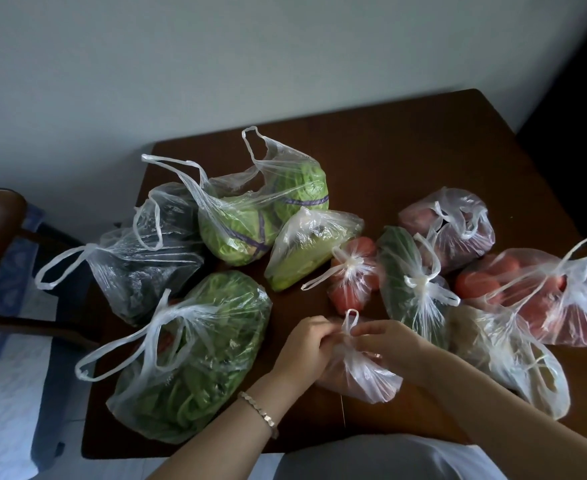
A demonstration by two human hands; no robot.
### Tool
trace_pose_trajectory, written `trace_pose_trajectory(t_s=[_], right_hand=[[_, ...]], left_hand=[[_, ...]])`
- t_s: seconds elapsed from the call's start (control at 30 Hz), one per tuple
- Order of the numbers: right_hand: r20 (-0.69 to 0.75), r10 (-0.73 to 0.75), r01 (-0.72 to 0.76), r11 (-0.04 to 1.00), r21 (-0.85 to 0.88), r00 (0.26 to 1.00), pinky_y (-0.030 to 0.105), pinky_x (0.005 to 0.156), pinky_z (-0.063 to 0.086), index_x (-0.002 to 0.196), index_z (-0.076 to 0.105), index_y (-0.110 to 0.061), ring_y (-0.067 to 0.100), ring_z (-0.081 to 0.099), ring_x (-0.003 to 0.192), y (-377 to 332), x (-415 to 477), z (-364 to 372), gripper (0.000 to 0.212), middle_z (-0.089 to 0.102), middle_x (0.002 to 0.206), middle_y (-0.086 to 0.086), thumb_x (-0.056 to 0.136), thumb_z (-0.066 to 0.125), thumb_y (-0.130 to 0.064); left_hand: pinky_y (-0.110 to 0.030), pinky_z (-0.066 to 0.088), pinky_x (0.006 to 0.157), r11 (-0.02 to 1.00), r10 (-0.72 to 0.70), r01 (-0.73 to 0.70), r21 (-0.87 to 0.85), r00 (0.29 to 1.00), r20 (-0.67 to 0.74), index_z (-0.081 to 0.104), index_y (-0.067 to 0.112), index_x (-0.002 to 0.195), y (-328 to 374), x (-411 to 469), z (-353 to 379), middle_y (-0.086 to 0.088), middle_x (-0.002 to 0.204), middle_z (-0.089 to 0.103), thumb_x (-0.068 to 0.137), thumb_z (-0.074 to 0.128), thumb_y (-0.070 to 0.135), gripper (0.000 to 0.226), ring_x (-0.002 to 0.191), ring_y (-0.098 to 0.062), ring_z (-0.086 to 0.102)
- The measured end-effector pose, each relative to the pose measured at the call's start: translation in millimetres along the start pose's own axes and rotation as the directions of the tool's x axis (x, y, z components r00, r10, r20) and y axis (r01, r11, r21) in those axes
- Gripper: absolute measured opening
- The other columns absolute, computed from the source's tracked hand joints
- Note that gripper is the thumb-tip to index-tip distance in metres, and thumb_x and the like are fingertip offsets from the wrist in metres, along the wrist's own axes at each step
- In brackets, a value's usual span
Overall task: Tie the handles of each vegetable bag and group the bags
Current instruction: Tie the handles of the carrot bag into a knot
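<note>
On the table (406, 150), near its near edge, pinched at the handles (350, 319) by left grip (304, 342) and right grip (387, 344) alike: a small bag (365, 374) (reddish contents, blurred). Leftward, a leafy-greens bag (195, 358), handles loose; rightward, a knotted tomato bag (541, 299).

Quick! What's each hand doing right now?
Left hand: grip closed, pinching the handles of the small bag.
Right hand: grip closed, pinching the same handles.
</note>
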State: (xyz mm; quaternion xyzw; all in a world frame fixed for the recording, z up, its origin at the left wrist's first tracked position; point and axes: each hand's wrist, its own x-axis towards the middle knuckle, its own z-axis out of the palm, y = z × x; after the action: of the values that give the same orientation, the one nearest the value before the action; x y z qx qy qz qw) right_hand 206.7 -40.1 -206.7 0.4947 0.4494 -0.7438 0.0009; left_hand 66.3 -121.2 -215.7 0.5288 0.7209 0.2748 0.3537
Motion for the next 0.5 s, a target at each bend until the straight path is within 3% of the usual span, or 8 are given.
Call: trace_pose_trajectory(t_s=[0.07, 0.13, 0.2, 0.27, 0.33, 0.4, 0.47, 0.5], right_hand=[[0.0, -0.077, 0.077, 0.996, -0.05, 0.997, 0.011, 0.044, 0.038, 0.081, 0.07, -0.012, 0.002, 0.049, 0.044, -1, -3, -1, 0.023, 0.064, 0.055, -0.008, 0.075, 0.065, 0.009], [-0.097, -0.217, 0.204, 0.97, -0.128, 0.971, 0.006, 0.043, 0.039, 0.082, 0.072, -0.014, -0.005, 0.053, 0.041, 1, -5, 4, 0.023, 0.063, 0.046, -0.015, 0.073, 0.069, 0.008], [-0.192, -0.355, 0.301, 0.917, -0.261, 0.915, 0.01, 0.06, 0.049, 0.079, 0.074, -0.021, -0.001, 0.064, 0.062, 7, -2, 13, 0.02, 0.068, 0.06, -0.016, 0.073, 0.074, -0.002], [-0.178, -0.452, 0.33, 0.822, -0.465, 0.874, 0.02, 0.078, 0.051, 0.082, 0.075, -0.021, 0.009, 0.066, 0.079, 12, 1, 16, 0.01, 0.07, 0.08, -0.008, 0.078, 0.071, -0.012], [-0.07, -0.546, 0.355, 0.63, -0.691, 0.835, 0.024, 0.08, 0.047, 0.087, 0.072, -0.013, 0.016, 0.064, 0.085, 12, 2, 17, 0.011, 0.067, 0.091, 0.001, 0.085, 0.062, -0.019], [0.027, -0.684, 0.386, 0.378, -0.842, 0.729, 0.022, 0.069, 0.047, 0.075, 0.068, -0.015, 0.021, 0.064, 0.076, 14, 4, 16, 0.016, 0.064, 0.084, 0.001, 0.082, 0.058, -0.025], [0.089, -0.748, 0.346, 0.195, -0.918, 0.657, 0.026, 0.061, 0.049, 0.067, 0.064, -0.023, 0.017, 0.058, 0.075, 16, 4, 14, 0.021, 0.061, 0.078, -0.003, 0.075, 0.051, -0.037], [0.119, -0.752, 0.352, 0.158, -0.923, 0.648, 0.027, 0.06, 0.048, 0.068, 0.063, -0.025, 0.014, 0.051, 0.078, 17, 5, 14, 0.022, 0.06, 0.078, -0.004, 0.075, 0.047, -0.039]], left_hand=[[-0.021, 0.046, 0.081, 0.983, -0.148, 0.149, -0.107, 0.989, 0.015, 0.071, 0.009, 0.098, 2, 3, 4, -0.002, 0.088, 0.065, 0.089, 0.058, 0.017, 0.018, 0.087, -0.012, 0.06], [-0.027, 0.049, 0.083, 0.911, -0.336, 0.349, -0.22, 0.937, 0.093, 0.07, 0.012, 0.099, 4, 9, 6, -0.004, 0.091, 0.068, 0.088, 0.061, 0.022, 0.018, 0.089, -0.013, 0.062], [-0.029, 0.048, 0.08, 0.842, -0.439, 0.46, -0.281, 0.888, 0.138, 0.07, 0.011, 0.096, 5, 11, 5, -0.005, 0.089, 0.067, 0.087, 0.061, 0.021, 0.016, 0.087, -0.015, 0.061], [-0.027, 0.047, 0.077, 0.816, -0.472, 0.491, -0.306, 0.87, 0.139, 0.07, 0.012, 0.094, 4, 10, 5, -0.004, 0.086, 0.066, 0.088, 0.06, 0.02, 0.014, 0.085, -0.016, 0.061], [-0.021, 0.047, 0.068, 0.788, -0.506, 0.516, -0.336, 0.854, 0.124, 0.071, 0.011, 0.094, 2, 9, 7, -0.003, 0.081, 0.066, 0.087, 0.061, 0.018, 0.014, 0.082, -0.016, 0.061], [-0.015, 0.045, 0.058, 0.739, -0.564, 0.558, -0.378, 0.819, 0.107, 0.07, 0.01, 0.092, 4, 9, 8, 0.0, 0.073, 0.063, 0.086, 0.063, 0.016, 0.012, 0.076, -0.013, 0.058], [-0.021, 0.046, 0.067, 0.709, -0.611, 0.582, -0.398, 0.789, 0.067, 0.071, 0.009, 0.092, 5, 11, 10, -0.004, 0.077, 0.066, 0.084, 0.064, 0.014, 0.011, 0.079, -0.016, 0.059], [-0.025, 0.046, 0.073, 0.727, -0.607, 0.574, -0.376, 0.793, 0.037, 0.071, 0.008, 0.093, 5, 13, 11, -0.008, 0.084, 0.069, 0.084, 0.063, 0.012, 0.013, 0.082, -0.018, 0.059]])
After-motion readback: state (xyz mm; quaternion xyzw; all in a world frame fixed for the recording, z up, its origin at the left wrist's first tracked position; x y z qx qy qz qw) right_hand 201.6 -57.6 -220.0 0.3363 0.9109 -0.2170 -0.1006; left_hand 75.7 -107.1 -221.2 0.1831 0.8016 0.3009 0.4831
